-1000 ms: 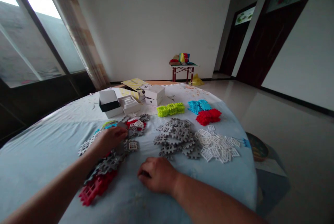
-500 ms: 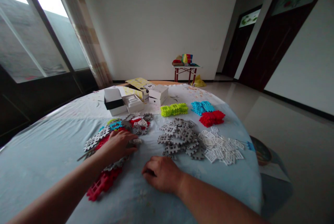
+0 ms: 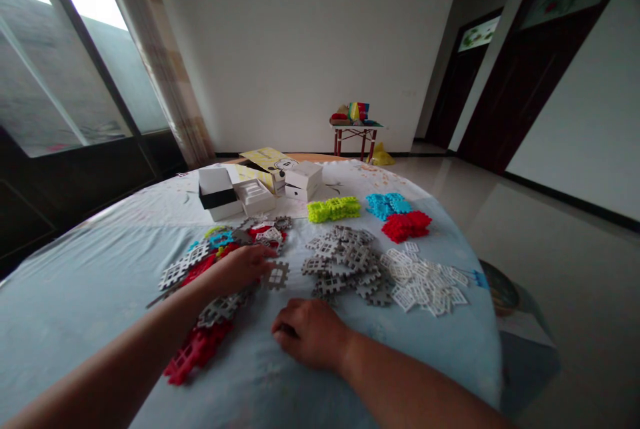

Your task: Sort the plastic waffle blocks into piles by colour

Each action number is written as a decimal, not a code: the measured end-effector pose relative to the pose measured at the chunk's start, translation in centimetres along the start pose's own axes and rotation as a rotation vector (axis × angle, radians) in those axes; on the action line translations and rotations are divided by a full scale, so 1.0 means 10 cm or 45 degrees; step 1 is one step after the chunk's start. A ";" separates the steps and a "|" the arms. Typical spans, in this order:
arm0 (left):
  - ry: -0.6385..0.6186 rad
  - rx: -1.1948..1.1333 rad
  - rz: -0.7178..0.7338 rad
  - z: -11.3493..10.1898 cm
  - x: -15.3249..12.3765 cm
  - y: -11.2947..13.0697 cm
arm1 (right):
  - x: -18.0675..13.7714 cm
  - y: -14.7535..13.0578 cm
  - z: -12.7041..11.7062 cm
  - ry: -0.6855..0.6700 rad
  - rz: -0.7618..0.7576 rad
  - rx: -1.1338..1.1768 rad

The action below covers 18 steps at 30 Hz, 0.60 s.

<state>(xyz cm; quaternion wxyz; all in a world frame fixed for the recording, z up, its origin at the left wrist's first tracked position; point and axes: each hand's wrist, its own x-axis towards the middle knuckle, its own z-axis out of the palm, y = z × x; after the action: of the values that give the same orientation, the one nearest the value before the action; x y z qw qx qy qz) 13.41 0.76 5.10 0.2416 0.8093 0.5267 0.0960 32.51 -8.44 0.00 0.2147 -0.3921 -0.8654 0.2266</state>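
My left hand (image 3: 239, 269) reaches over a mixed heap of red, grey, white and blue waffle tiles (image 3: 220, 262) and pinches a grey waffle tile (image 3: 277, 275) at its fingertips, just above the cloth. My right hand (image 3: 307, 332) rests as a loose fist on the light blue tablecloth (image 3: 75, 309), close to me, holding nothing that I can see. Just beyond it lies a pile of grey tiles (image 3: 343, 259), with a pile of white tiles (image 3: 425, 279) to its right.
Further back lie sorted stacks: lime green (image 3: 333, 209), blue (image 3: 387, 203) and red (image 3: 405, 225). White and yellow boxes (image 3: 250, 185) stand at the far side. The round table's edge drops off on the right, above a patterned stool (image 3: 495, 282).
My left hand has moved right across the mixed heap and now holds a grey tile out towards the grey pile. The right hand has stayed put.
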 end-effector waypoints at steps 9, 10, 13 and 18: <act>-0.004 0.477 0.089 0.01 0.01 0.07 | 0.00 -0.01 -0.02 0.007 -0.007 0.008; -0.034 0.486 0.095 0.01 0.01 0.08 | 0.00 -0.01 -0.01 0.006 -0.005 0.008; -0.078 0.491 0.085 0.04 0.02 0.12 | 0.00 0.00 0.00 0.001 -0.002 0.005; -0.084 0.496 0.084 0.03 0.04 0.13 | 0.01 0.01 0.01 0.000 -0.010 -0.017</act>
<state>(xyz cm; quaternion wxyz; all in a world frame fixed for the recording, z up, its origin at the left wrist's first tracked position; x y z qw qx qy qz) 14.75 0.63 5.44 0.0943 0.8602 0.5004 -0.0266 32.51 -8.34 -0.13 0.2127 -0.3903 -0.8684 0.2199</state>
